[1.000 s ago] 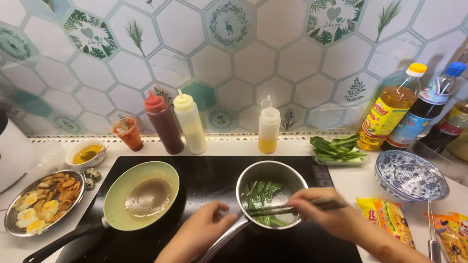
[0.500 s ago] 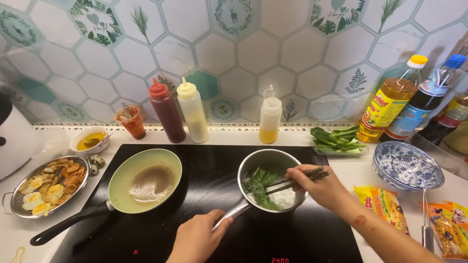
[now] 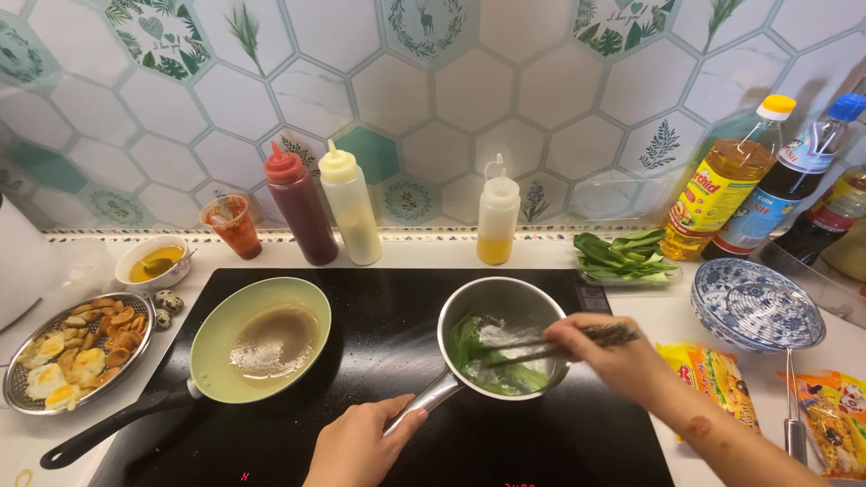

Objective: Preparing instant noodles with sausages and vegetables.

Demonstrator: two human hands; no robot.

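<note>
left hand [image 3: 361, 446] closed on pot [image 3: 501, 347] handle | right hand [image 3: 613, 356] gripping chopsticks [image 3: 550, 343], tips in greens [image 3: 478, 356] | pot mid-stove [image 3: 379, 298], near desk front edge | greens submerged, stirring underway; noodle packets [image 3: 713, 379] unopened

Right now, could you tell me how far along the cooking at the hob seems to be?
Done: a tray of egg halves and fried slices sits at the left, and the green pan holds only brownish liquid. In hand: the left hand grips the saucepan handle while the right hand works chopsticks through greens in steaming water. Left: the noodle packets look unopened, the patterned bowl holds only a skimmer, and more greens wait behind.
</note>
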